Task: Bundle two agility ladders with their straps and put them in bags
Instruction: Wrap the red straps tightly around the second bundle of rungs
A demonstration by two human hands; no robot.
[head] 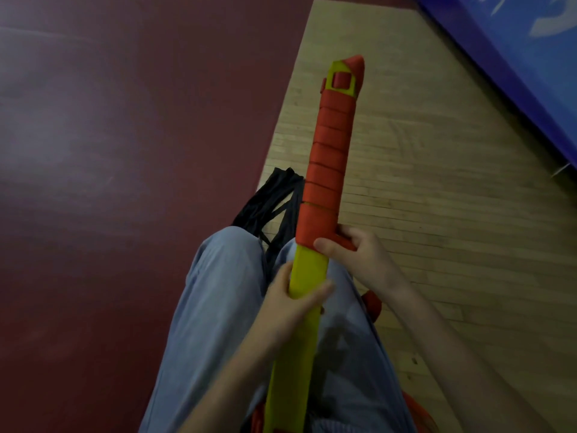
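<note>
While the left hand [290, 298] is clamping the yellow ladder bundle [309, 270], the right hand [359, 254] is pinching its red strap [327, 157]. Its bottom is running off-frame.

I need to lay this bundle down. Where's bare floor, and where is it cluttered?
Bare: the pale wooden floor between the yellow rung bundle wound in red strap and the blue panel; also the maroon floor left of the knees. Crowded: the black strap tangle ahead of the knees, and loose red strap by the right thigh.
</note>
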